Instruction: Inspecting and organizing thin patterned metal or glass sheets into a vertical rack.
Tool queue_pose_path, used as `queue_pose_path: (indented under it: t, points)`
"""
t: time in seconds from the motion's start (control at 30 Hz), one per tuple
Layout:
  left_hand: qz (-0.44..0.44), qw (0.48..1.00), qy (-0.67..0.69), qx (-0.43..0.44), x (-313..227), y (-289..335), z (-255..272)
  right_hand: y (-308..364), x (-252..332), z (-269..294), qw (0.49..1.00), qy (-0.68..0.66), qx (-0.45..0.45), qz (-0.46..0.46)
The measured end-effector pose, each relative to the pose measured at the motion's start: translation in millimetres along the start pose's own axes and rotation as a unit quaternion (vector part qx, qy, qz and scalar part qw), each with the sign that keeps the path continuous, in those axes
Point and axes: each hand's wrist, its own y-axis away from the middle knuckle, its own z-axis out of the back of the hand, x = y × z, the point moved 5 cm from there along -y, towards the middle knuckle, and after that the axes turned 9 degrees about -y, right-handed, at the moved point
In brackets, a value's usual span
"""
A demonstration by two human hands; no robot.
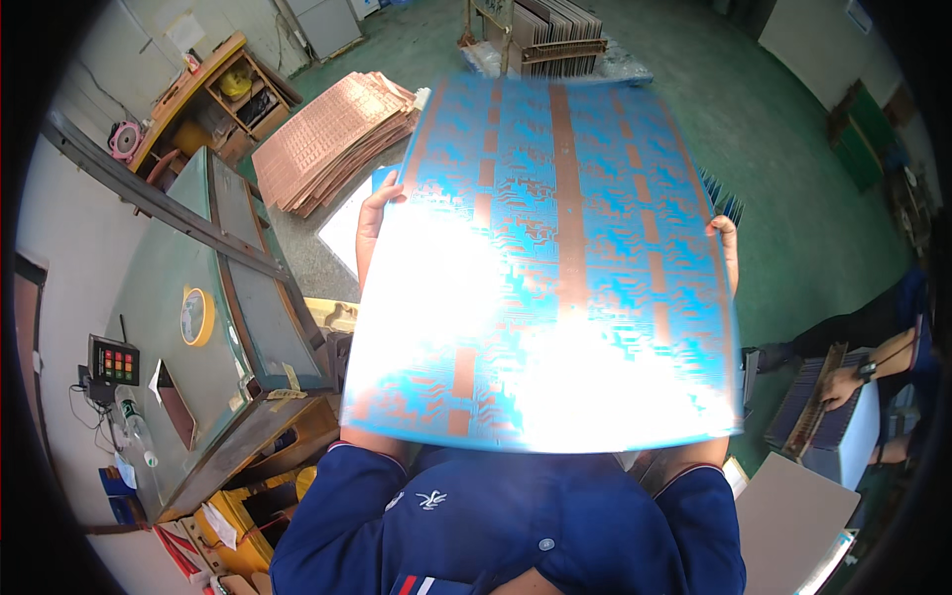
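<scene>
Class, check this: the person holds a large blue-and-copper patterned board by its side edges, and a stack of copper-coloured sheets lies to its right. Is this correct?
Not quite: the head view shows the stack of copper-coloured sheets to the left of the large blue-and-copper patterned board. The left hand and right hand do hold its side edges.

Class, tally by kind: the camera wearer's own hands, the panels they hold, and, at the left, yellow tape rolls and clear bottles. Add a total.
Left hand and right hand: 2
Panel: 1
Tape roll: 1
Bottle: 1
Total: 5
</scene>
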Motion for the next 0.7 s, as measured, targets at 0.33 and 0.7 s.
queue_pose_path:
  t: [0.33, 0.7]
  points:
    - [0.164, 0.977, 0.135, 0.028, 20.8, 16.6, -8.6, 28.3, -4.9, -14.1, 0.971, -0.028, -0.141, -0.191]
    - [0.292, 0.923, 0.241, 0.061, 25.5, 97.1, -57.6, 32.8, -37.0, -37.8, 0.980, -0.143, -0.138, -0.030]
